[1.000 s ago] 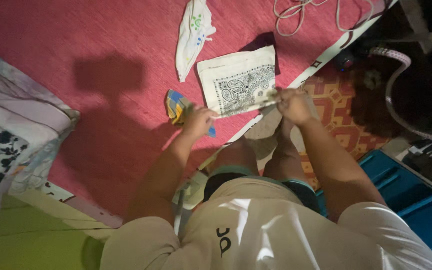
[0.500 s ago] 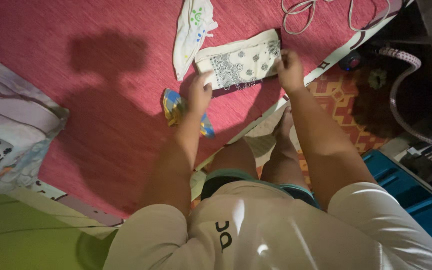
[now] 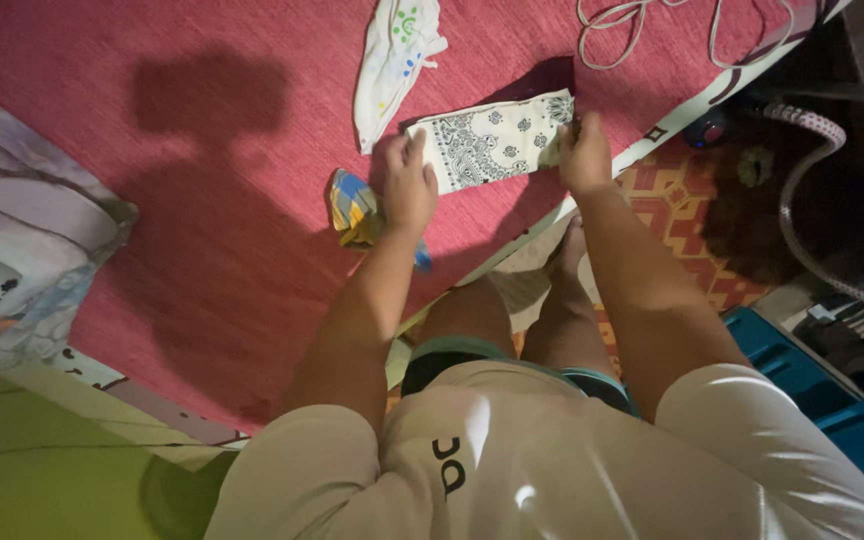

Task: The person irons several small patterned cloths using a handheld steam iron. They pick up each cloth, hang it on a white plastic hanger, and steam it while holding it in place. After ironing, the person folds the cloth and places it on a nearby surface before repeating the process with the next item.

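On the red woven bed cover (image 3: 202, 200), in the head view, a white cloth printed with black paisley (image 3: 492, 145) lies as a folded strip between both sets of fingers. The left hand (image 3: 408, 185) presses flat on its left end, fingers spread; the right hand (image 3: 582, 155) pinches the right end. Just left of the left fingers sits a small blue-and-yellow checked cloth (image 3: 352, 205); beyond them, a white cloth with coloured dots (image 3: 392, 60). The fold looks half made; another fold would need both ends brought together evenly.
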